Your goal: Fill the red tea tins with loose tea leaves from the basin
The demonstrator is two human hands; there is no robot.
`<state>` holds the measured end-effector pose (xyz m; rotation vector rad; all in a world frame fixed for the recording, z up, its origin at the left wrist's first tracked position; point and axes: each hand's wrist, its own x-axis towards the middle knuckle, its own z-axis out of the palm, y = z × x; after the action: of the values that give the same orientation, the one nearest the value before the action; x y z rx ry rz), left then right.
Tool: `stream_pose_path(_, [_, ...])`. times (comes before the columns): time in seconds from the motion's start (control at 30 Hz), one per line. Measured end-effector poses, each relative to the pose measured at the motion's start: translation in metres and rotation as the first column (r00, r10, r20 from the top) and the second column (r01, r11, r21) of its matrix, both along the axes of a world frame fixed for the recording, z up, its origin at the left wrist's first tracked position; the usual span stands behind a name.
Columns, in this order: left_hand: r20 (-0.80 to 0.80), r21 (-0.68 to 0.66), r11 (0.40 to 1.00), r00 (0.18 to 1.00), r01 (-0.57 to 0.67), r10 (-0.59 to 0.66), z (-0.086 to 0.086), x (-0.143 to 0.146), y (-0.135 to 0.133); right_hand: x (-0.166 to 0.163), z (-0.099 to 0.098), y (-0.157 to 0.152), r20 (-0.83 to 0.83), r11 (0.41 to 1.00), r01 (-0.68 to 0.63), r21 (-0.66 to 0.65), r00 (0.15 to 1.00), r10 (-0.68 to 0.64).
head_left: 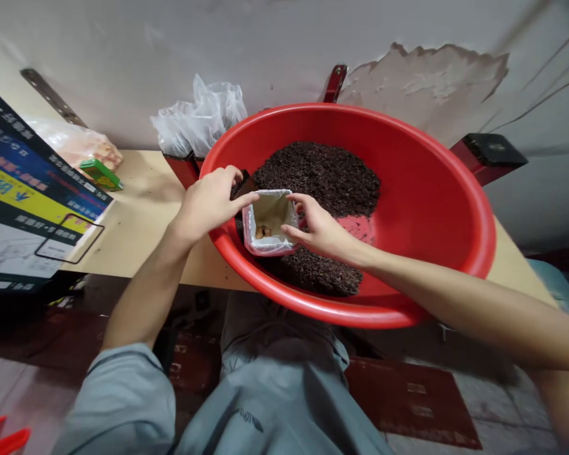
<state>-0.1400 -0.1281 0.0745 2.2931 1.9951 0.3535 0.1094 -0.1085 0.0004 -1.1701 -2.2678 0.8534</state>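
A small square box [271, 246], lined with a clear plastic bag folded over its rim, stands tilted toward me at the left side of a big red basin [431, 208]. Inside it I see pale walls and a little brown matter at the bottom. My left hand [213, 199] is closed at the box's left corner, its thumb on the lined rim and its fingers curled by a dark flap or lid [244, 184]. My right hand [320, 229] grips the right rim between thumb and fingers. Dark, dry, tea-like leaves [317, 174] lie heaped in the basin around the box.
The basin rests on a pale wooden table [137, 215]. Behind its left rim stand red boxes with clear plastic bags [201, 120] sticking out. A printed carton [28, 196], a green packet [101, 174] and a bagged item [76, 142] are on the left. A peeling wall [427, 72] rises behind.
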Motion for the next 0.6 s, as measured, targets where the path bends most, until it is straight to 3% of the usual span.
stream_pose_path(0.03, [-0.028,0.038,0.999,0.999,0.033,-0.032,-0.001,-0.002,-0.021,0.000,-0.002,0.001,-0.007,1.000,0.001,0.006,1.000,-0.001])
stream_pose_path(0.1, [-0.068,-0.042,0.970,0.968,0.241,-0.243,-0.005,-0.003,-0.055,0.000,-0.003,0.003,-0.005,0.999,0.006,0.034,1.000,-0.006])
stream_pose_path(0.2, [-0.087,-0.150,0.893,0.894,0.424,-0.439,-0.013,0.001,-0.081,-0.002,-0.002,0.008,0.003,0.998,0.013,0.059,1.000,-0.013])
stream_pose_path(0.43, [-0.175,-0.394,0.829,0.853,0.397,-0.491,-0.021,0.028,-0.066,-0.011,-0.001,0.014,0.002,0.994,0.057,0.093,0.998,-0.057])
stream_pose_path(0.6, [-0.070,-0.525,0.776,0.890,0.351,-0.450,0.008,0.006,-0.046,-0.007,0.008,0.009,0.003,0.999,0.009,0.037,1.000,-0.009])
